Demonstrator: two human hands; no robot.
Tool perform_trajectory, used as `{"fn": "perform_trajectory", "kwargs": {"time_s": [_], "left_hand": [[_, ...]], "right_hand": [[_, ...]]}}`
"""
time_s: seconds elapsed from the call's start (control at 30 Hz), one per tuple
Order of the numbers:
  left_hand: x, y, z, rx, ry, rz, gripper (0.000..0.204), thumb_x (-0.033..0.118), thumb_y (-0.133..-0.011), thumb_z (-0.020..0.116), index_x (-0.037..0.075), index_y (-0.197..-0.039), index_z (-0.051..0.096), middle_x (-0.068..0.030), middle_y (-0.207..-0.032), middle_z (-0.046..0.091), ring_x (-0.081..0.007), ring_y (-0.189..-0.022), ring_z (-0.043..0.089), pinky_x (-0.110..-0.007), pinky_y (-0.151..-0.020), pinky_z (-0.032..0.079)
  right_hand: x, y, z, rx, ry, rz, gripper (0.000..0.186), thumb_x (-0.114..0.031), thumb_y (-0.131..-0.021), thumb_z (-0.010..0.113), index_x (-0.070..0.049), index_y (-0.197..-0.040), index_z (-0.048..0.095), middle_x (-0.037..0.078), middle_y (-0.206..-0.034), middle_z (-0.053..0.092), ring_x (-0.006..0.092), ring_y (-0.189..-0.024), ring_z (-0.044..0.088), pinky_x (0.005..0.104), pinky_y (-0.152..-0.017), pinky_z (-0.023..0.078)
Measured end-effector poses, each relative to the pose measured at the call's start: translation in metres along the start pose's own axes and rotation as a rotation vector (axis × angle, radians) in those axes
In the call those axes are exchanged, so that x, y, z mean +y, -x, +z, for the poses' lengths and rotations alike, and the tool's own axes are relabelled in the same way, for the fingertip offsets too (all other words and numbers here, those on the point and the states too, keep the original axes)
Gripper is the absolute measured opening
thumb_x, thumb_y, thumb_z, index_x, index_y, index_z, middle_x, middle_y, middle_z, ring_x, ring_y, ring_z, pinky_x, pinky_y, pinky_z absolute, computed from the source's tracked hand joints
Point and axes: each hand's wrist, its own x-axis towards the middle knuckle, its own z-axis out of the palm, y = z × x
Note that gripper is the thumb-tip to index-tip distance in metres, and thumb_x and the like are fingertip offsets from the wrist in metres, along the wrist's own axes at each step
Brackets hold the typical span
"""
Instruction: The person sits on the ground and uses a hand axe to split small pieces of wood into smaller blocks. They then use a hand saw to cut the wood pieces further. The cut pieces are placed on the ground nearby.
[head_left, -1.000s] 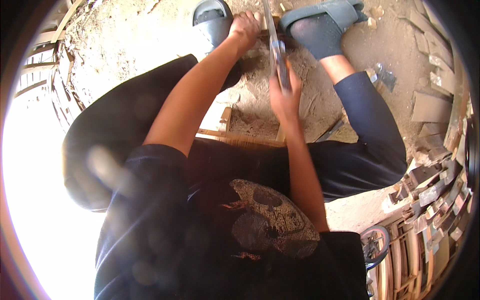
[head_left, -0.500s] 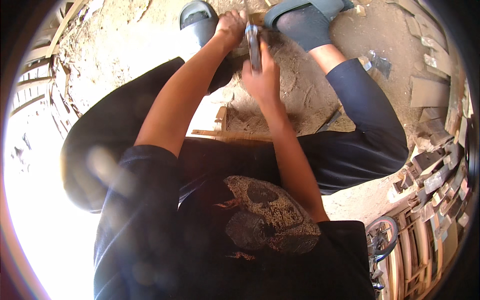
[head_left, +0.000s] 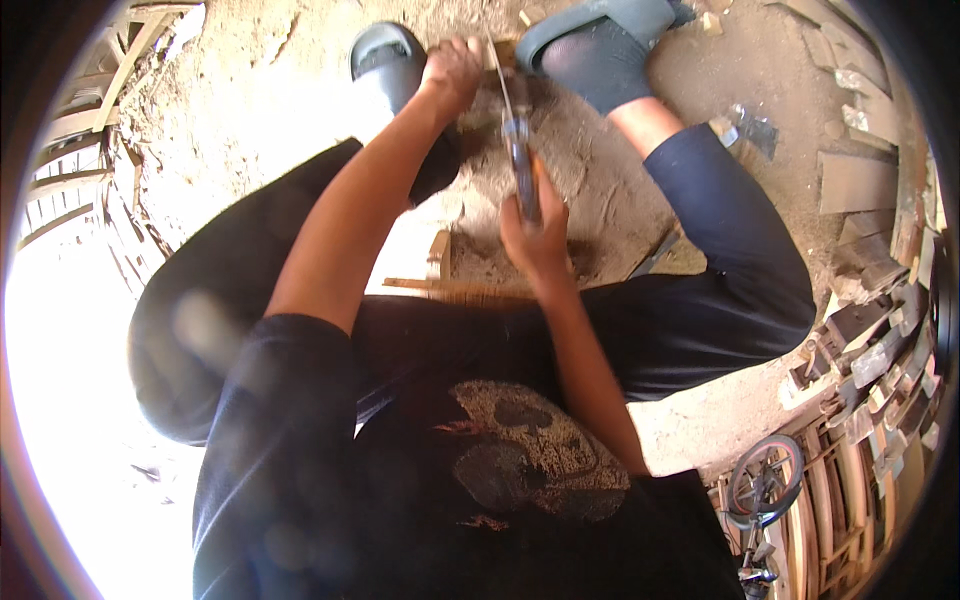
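My right hand [head_left: 540,238] is wrapped round the handle of a handsaw [head_left: 519,150], in front of me between my legs. The saw's thin blade, seen nearly edge-on, points away toward a piece of wood [head_left: 508,54] lying between my feet. My left hand [head_left: 455,72] grips that wood just left of the blade, fingers bent over it. Most of the wood is hidden by the hand and my right sandal [head_left: 545,48]. Beside my left hand is the other grey sandal [head_left: 385,52].
A wooden board [head_left: 470,291] lies close to my lap, with a small wood block [head_left: 439,255] by it. Wood offcuts [head_left: 870,330] are piled along the right. A bicycle wheel [head_left: 765,480] stands at lower right, and slats [head_left: 75,155] at far left.
My right hand has drawn the saw back toward me, so more of the blade shows. My left hand stays at the wood, shifted only slightly in the picture.
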Motion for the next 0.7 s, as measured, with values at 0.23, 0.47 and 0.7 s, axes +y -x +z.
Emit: {"fn": "perform_trajectory", "kwargs": {"time_s": [0.23, 0.47, 0.7], "left_hand": [[0.002, -0.007, 0.015, 0.142, 0.03, 0.02, 0.044, 0.017, -0.074, 0.07, -0.003, -0.105, 0.045, -0.019, -0.096, 0.059, -0.0298, -0.093, 0.065, -0.039, -0.073, 0.056], [0.005, -0.016, 0.021, 0.17, 0.086, -0.013, 0.037, 0.018, -0.083, 0.063, -0.002, -0.11, 0.048, -0.0199, -0.102, 0.061, -0.0307, -0.094, 0.064, -0.04, -0.075, 0.053], [0.0, 0.0, -0.002, -0.024, 0.017, 0.032, 0.054, 0.024, -0.077, 0.072, -0.006, -0.112, 0.044, -0.023, -0.11, 0.057, -0.0315, -0.104, 0.061, -0.038, -0.08, 0.056]], "right_hand": [[-0.003, -0.005, -0.004, 0.002, 0.089, -0.017, 0.051, -0.001, -0.078, 0.053, 0.006, -0.128, 0.05, 0.02, -0.082, 0.065, 0.0303, -0.072, 0.066, 0.0404, -0.067, 0.051], [-0.016, -0.025, -0.003, -0.02, 0.071, 0.093, 0.051, -0.001, -0.077, 0.056, 0.006, -0.127, 0.051, 0.027, -0.089, 0.065, 0.0354, -0.085, 0.068, 0.0416, -0.073, 0.051], [-0.001, 0.033, -0.01, 0.02, 0.013, -0.008, 0.046, -0.001, -0.08, 0.055, 0.003, -0.125, 0.053, 0.014, -0.083, 0.061, 0.022, -0.072, 0.057, 0.0329, -0.066, 0.048]]}}
